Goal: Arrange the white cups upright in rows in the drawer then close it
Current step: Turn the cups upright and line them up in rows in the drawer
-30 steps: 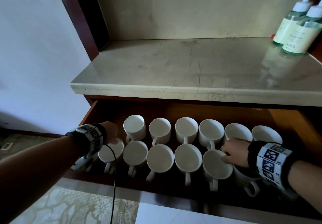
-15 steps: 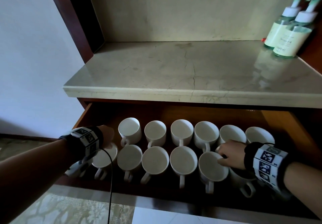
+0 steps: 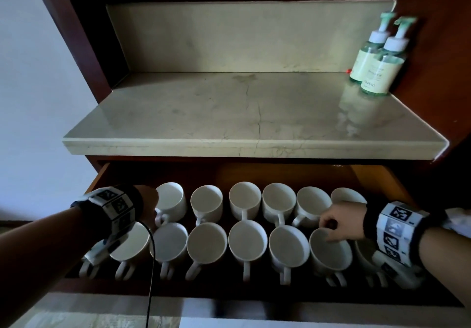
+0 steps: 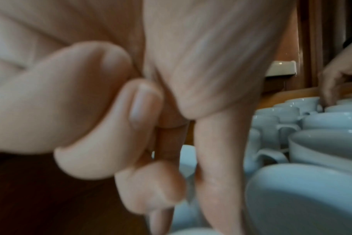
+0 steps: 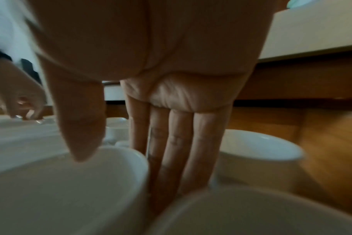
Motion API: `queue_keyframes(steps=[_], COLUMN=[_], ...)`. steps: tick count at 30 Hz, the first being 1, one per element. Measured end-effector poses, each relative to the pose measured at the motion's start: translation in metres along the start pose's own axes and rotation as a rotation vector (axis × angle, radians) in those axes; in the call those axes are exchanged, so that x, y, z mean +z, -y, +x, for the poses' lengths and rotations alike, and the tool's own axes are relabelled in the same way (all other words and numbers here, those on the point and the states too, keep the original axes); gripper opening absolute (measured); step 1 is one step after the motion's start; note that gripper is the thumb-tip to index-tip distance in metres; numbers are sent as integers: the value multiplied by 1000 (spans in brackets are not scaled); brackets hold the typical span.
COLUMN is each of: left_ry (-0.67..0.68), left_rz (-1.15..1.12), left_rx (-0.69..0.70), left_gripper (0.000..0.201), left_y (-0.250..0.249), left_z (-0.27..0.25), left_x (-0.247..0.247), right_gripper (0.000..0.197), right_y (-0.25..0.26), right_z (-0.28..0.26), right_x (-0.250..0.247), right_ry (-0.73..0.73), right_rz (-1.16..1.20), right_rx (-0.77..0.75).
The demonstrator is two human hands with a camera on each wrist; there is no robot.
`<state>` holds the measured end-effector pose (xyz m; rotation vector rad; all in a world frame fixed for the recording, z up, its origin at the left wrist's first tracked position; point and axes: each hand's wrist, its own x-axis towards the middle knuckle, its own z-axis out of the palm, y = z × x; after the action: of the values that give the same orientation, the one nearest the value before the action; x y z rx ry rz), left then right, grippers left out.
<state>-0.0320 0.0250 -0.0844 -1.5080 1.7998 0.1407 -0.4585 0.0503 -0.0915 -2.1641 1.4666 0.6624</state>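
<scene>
White cups stand upright in two rows in the open wooden drawer (image 3: 377, 178), handles toward me. My right hand (image 3: 331, 223) is at the right of the front row and pinches the rim of a white cup (image 3: 331, 253). Its thumb (image 5: 82, 135) is inside that cup (image 5: 60, 190), and its straight fingers (image 5: 177, 151) go down outside, between this cup and its neighbours. My left hand (image 3: 149, 208) is at the left end, beside the first back-row cup (image 3: 170, 197). One straight finger (image 4: 211, 159) reaches down next to a cup (image 4: 301, 198). The other fingers are curled and hold nothing that I can see.
A marble counter (image 3: 229, 108) overhangs the back of the drawer. Two green pump bottles (image 3: 374, 65) stand at its back right corner. Dark wooden cabinet sides rise left and right. A black cable (image 3: 151, 264) hangs from my left wrist over the drawer's front.
My right hand has shifted a little to the right along the front row. My left hand stays at the left end. The head view has tilted up, showing more of the counter.
</scene>
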Motion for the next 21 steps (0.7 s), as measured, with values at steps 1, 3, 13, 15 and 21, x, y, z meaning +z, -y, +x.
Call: queue_keyframes(steps=[1,3,13,15,21], left_ry=[37,100,44,21,25], left_rz=[-4,-24,177,148,147], left_rx=[-6,-1,114,46,49], left_gripper=[38,37,26,35,18], left_y=[1,7,14,16,8], left_z=[0,3,6,7,-2], left_x=[1,5,12,14,6], right_gripper=[12,20,39,38,37], right_y=[-4,-11,-8,-6,-6], right_z=[-1,-1,7,8,7], right_x=[2,8,9,8,5], right_ry=[12,18,41,50,-19], right_rz=[-23,-53,-159,-169,-82], right_rx=[25,75,182,191,175])
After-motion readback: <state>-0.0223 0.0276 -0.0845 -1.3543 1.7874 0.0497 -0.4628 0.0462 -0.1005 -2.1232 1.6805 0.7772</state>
